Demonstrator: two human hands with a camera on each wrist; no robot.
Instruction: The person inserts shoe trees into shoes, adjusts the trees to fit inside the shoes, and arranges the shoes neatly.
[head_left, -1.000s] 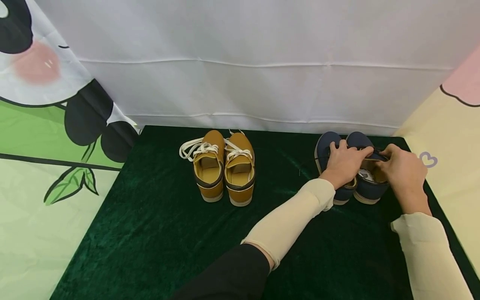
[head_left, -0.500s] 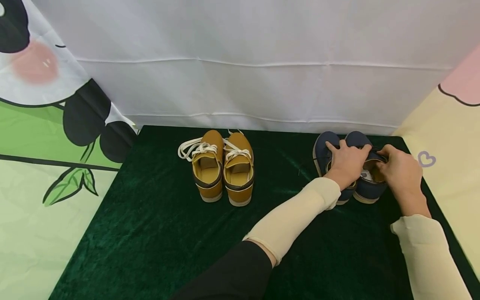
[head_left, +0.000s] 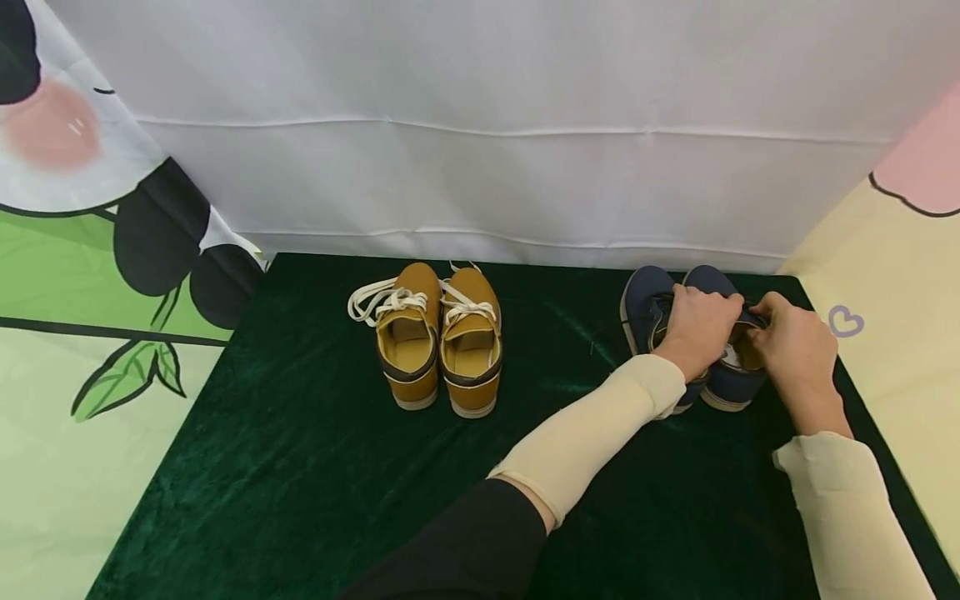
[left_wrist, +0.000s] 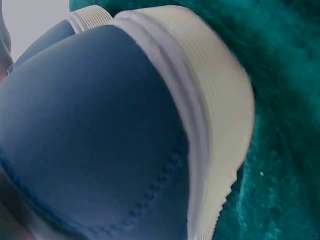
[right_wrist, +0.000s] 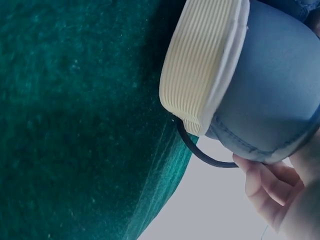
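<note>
In the head view a pair of navy shoes stands at the back right. My left hand [head_left: 696, 329] reaches over the right navy shoe [head_left: 729, 387], fingers curled at its lacing, the tips hidden. On the far side of that shoe's opening, my right hand [head_left: 798, 346] pinches a dark shoelace [right_wrist: 202, 157]. In the right wrist view the lace curves from beside the pale ridged sole [right_wrist: 200, 60] to the fingertips. The left navy shoe [head_left: 643, 293] sits close alongside, partly covered by the left hand. A navy heel [left_wrist: 95, 120] fills much of the left wrist view.
A pair of mustard shoes [head_left: 471, 392] with white laces [head_left: 405, 302] stands to the left on the dark green cloth [head_left: 315, 467]. White fabric [head_left: 480, 183] hangs behind. Printed cloths flank both sides, one with a purple heart [head_left: 846, 322].
My left hand's spread fingers have curled in, and the hand has moved slightly right relative to the navy shoes. My right hand keeps nearly the same place. The view has shifted slightly.
</note>
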